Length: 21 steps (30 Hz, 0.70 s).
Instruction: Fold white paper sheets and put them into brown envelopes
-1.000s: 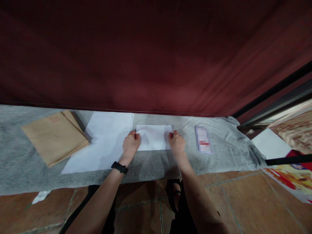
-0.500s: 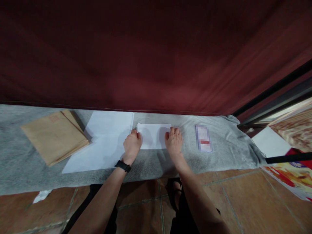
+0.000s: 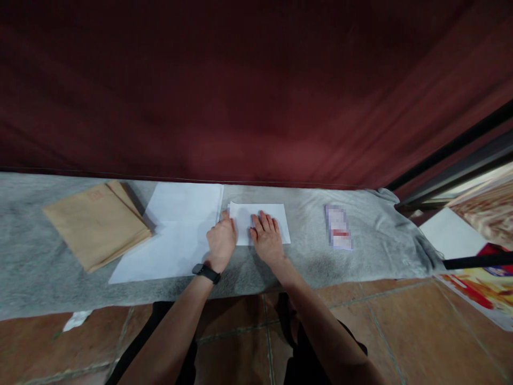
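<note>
A small white folded paper lies on the grey cloth in front of me, its top left corner slightly lifted. My left hand, with a black band on the wrist, is closed at the paper's left edge; the fingertips are partly hidden. My right hand lies flat on the middle of the paper with its fingers spread. Left of my hands are larger white sheets. A stack of brown envelopes overlaps those sheets' left side.
A pixelated card or slip with a red bar lies to the right on the grey cloth. A dark red curtain hangs behind. At the far right are a dark frame bar and a colourful printed box. Tiled floor lies below.
My right hand has moved left from the paper's right edge onto its middle and flattened out. My left hand stays at the left edge. The view has shifted slightly.
</note>
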### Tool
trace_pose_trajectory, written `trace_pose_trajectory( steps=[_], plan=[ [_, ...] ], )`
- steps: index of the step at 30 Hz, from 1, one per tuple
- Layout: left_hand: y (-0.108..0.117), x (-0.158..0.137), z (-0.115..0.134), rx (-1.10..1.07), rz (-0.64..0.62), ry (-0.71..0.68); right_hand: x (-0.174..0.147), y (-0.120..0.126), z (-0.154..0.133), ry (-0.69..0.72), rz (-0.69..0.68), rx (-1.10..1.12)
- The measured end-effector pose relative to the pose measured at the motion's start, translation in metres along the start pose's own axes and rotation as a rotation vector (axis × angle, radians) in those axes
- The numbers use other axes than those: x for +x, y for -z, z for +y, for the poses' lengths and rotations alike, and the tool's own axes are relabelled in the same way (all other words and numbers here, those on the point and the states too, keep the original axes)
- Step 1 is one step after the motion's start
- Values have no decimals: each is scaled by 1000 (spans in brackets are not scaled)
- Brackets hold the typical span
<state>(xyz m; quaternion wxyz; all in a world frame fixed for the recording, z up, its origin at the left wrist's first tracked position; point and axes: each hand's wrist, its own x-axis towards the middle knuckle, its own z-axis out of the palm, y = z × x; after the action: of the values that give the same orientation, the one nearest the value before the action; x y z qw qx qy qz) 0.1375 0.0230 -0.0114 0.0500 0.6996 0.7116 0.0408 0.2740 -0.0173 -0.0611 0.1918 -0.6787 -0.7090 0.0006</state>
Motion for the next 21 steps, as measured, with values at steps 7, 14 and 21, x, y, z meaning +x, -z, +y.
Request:
trace_pose_trajectory(
  steps=[7,14,21],
  plan=[
    [1,-2,-5,29,26,-39,1,1,-1,-5,-33,-20],
    [-14,-16,12,-135,273,-416,0,5,-2,-4,-83,-44],
    [-50,-19,24,-314,133,-511,-1,7,2,17,-149,-86]
  ],
)
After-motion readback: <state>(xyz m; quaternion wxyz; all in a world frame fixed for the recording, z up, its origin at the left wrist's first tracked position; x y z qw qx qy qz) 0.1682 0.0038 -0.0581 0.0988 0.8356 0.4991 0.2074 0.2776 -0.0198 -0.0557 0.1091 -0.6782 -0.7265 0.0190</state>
